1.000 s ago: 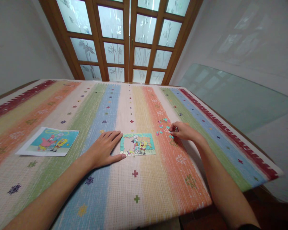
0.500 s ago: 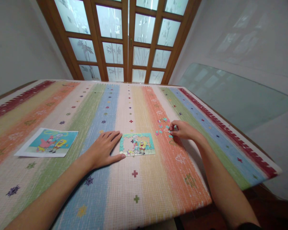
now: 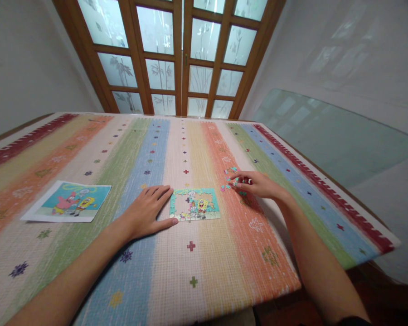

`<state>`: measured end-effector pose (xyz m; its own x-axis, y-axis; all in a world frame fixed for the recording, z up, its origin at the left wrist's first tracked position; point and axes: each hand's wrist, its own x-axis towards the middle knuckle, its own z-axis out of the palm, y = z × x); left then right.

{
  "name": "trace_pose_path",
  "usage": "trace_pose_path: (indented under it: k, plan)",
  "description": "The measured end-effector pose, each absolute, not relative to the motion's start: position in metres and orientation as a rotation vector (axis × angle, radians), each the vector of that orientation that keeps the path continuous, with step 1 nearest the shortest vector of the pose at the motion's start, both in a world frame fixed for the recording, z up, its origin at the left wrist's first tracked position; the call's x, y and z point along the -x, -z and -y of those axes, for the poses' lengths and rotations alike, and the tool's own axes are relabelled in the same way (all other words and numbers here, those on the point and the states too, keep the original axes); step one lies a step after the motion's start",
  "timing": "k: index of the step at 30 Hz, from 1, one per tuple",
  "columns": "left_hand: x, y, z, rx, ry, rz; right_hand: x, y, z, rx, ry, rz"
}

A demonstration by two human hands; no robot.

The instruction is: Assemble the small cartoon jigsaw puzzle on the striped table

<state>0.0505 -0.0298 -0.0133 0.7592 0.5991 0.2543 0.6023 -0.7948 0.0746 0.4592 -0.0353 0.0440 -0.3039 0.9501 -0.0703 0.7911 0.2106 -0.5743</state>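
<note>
The left hand (image 3: 148, 211) lies flat, fingers spread, on the striped woven tablecloth (image 3: 197, 267), its thumb and fingertips touching the left edge of the small, partly assembled cartoon jigsaw puzzle (image 3: 194, 204). The right hand (image 3: 255, 184) rests to the right of the puzzle among the scattered loose teal and pink puzzle pieces (image 3: 228, 179); whether its curled fingers pinch a piece I cannot tell. Well to the left lies the printed cartoon reference picture (image 3: 68, 201)
</note>
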Motion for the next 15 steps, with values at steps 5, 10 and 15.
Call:
trace_pose_path:
  k: [5,10,15]
  plan:
    - [-0.051,0.013,0.030,2.934,0.443,0.991,-0.442,-0.046,0.040,1.532,-0.981,2.055]
    - [-0.051,0.013,0.030,2.941,0.437,0.987,-0.421,-0.039,0.044,1.470,-1.202,1.875]
    - [-0.051,0.013,0.029,2.953,0.461,0.999,-0.402,-0.031,0.044,1.442,-1.252,1.789]
